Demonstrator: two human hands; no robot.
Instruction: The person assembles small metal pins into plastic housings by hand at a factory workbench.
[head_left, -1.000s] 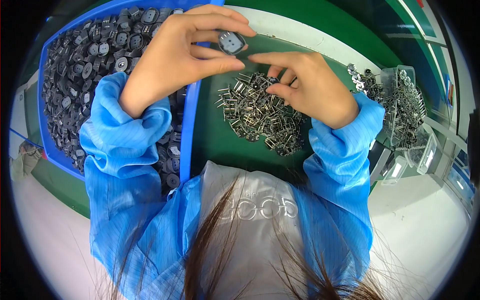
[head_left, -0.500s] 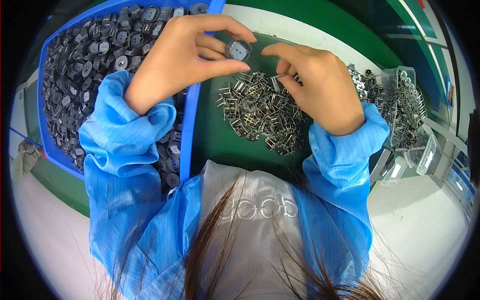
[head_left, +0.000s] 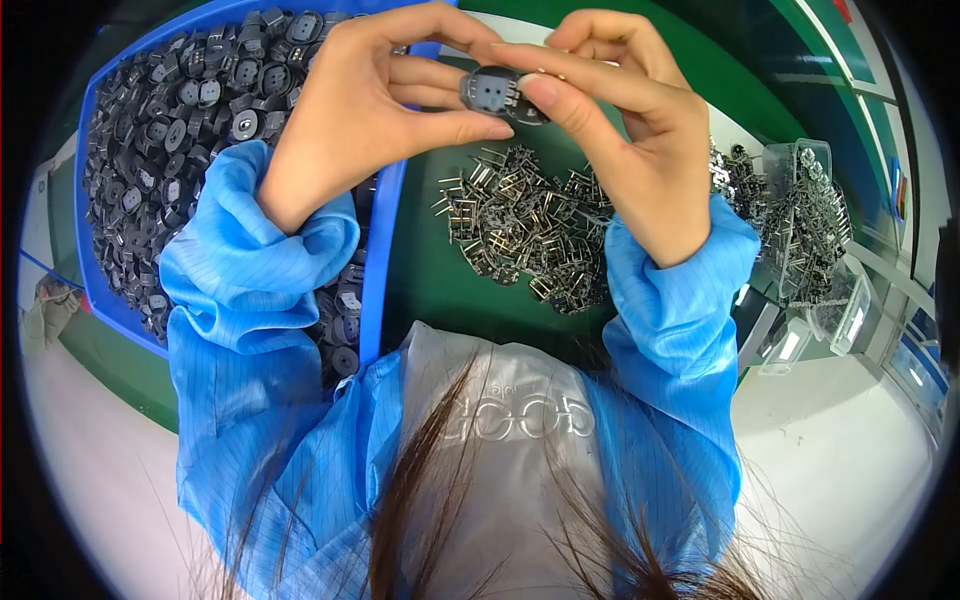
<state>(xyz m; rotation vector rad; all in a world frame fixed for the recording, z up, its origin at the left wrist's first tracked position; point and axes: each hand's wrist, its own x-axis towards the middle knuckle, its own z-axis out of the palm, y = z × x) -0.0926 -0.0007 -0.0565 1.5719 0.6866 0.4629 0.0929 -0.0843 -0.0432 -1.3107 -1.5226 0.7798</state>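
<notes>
My left hand (head_left: 365, 105) holds a dark grey round plastic housing (head_left: 487, 92) between thumb and fingers, its blue-grey face with small holes turned up. My right hand (head_left: 645, 120) has closed thumb and forefinger on a small black plate with metal pins (head_left: 527, 112), which meets the housing's right side. Fingertips partly cover that plate, so how far its pins sit in the housing cannot be made out. Below both hands lies a loose pile of similar black pin plates (head_left: 530, 225) on the green work surface (head_left: 425, 280).
A blue bin (head_left: 380, 250) full of dark housings (head_left: 150, 140) stands at the left, partly under my left arm. Beyond my right wrist are a clear plastic container (head_left: 815, 155) and a heap of small metal parts (head_left: 815, 230). A pale ledge (head_left: 735, 130) runs behind.
My right hand has moved up and left, bringing its pin plate from over the pile to the housing. My left hand has shifted slightly and tilted the housing.
</notes>
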